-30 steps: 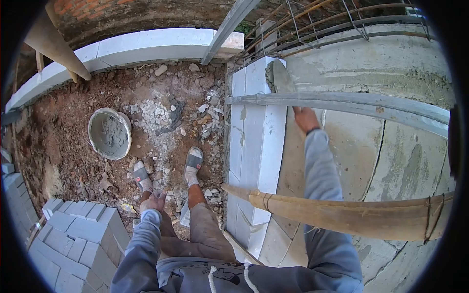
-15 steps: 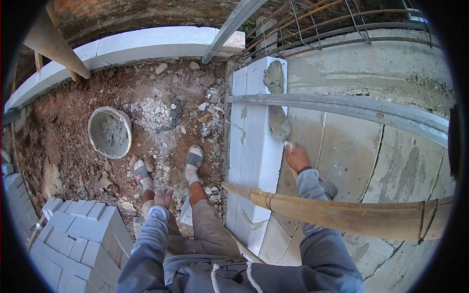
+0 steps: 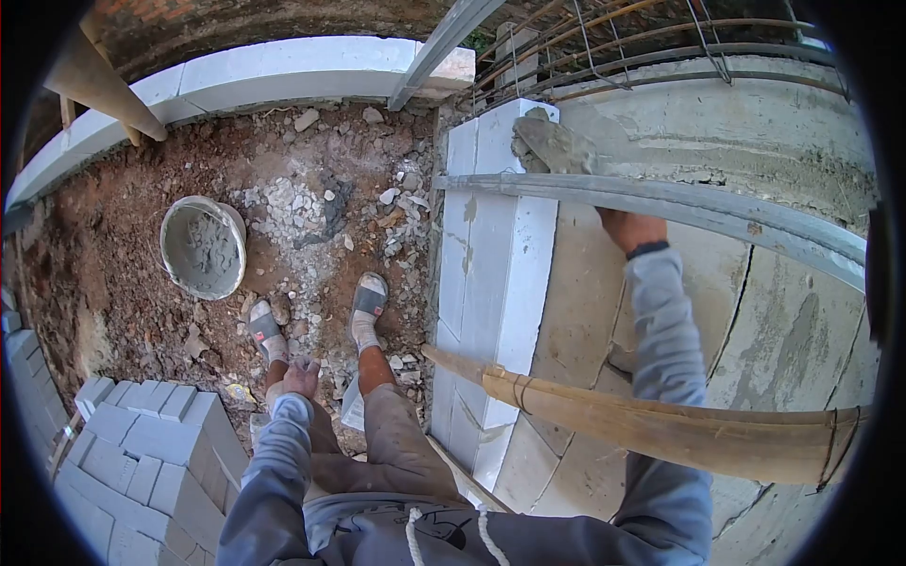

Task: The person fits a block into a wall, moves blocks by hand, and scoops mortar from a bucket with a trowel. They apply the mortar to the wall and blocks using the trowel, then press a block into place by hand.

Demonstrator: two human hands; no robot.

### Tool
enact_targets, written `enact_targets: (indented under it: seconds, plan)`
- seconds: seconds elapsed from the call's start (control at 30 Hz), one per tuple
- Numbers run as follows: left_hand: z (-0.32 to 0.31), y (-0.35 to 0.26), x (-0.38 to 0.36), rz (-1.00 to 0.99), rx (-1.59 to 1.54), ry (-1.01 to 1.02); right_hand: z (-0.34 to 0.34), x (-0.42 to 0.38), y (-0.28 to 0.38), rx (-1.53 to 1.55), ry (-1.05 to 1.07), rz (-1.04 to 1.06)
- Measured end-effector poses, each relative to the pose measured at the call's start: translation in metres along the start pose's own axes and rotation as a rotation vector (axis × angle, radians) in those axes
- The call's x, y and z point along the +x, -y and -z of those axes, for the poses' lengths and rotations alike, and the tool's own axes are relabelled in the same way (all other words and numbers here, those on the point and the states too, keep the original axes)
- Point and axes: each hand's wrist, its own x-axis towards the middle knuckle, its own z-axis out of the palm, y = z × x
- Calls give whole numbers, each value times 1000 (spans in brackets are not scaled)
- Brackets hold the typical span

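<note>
My right hand (image 3: 630,229) is closed on the handle of a trowel (image 3: 559,146), partly hidden behind a metal bar. Its mortar-smeared blade lies tilted over the far end of the white block wall (image 3: 536,247). A grey dab of mortar (image 3: 534,114) sits at that end beside the blade. My left hand (image 3: 300,377) is by my knee, with nothing visible in it and its fingers loosely apart. On the dirt to the left stands a bucket (image 3: 236,247) of wet grey mortar.
A metal bar (image 3: 698,200) crosses above the wall, and a wooden plank (image 3: 661,415) crosses nearer me. Steel rebar (image 3: 651,47) runs along the far right. Light blocks (image 3: 160,448) are stacked at lower left. Rubble (image 3: 293,212) covers the ground before my sandalled feet.
My right hand has moved farther away and to the right, behind the metal bar. The trowel blade has swung from the wall's side up to its far end. My left hand barely shifted.
</note>
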Motion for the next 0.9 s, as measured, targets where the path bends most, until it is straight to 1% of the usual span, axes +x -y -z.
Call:
enact_targets:
  seconds: [0.07,0.1,0.17,0.2,0.27,0.3,0.37,0.5,0.57,0.7,0.77,0.8,0.87,0.9]
  plan:
    - [-3,-12,-5,22,21,-11,17,28,-6,87,267,13]
    - [-9,-6,-1,24,17,-14,19,41,-8,86,264,17]
    - [-27,11,9,-60,-33,-38,19,61,-10,-39,476,144]
    - [-28,10,8,-58,-35,-41,18,64,-9,-39,473,147]
    - [-30,8,6,-14,-77,-23,15,68,-7,-150,558,169]
    - [-30,7,3,-10,-82,-20,14,70,-6,-152,560,174]
    - [-28,4,1,-17,-26,-53,17,73,-4,-203,599,173]
    - [-34,11,12,41,-32,-21,25,75,4,-198,577,128]
    - [-34,4,14,33,-21,-15,22,73,4,-116,523,23]
    - [-33,-12,15,-19,7,-41,14,68,2,-84,493,-54]
    - [-30,-21,15,-28,10,-35,10,61,4,-29,561,-194]
    - [-29,-23,14,-34,8,-29,3,59,4,-30,562,-192]
    - [-30,-23,17,-41,-6,-20,-19,53,1,60,795,-386]
    - [-31,-23,19,-48,-17,-12,-30,42,6,57,794,-386]
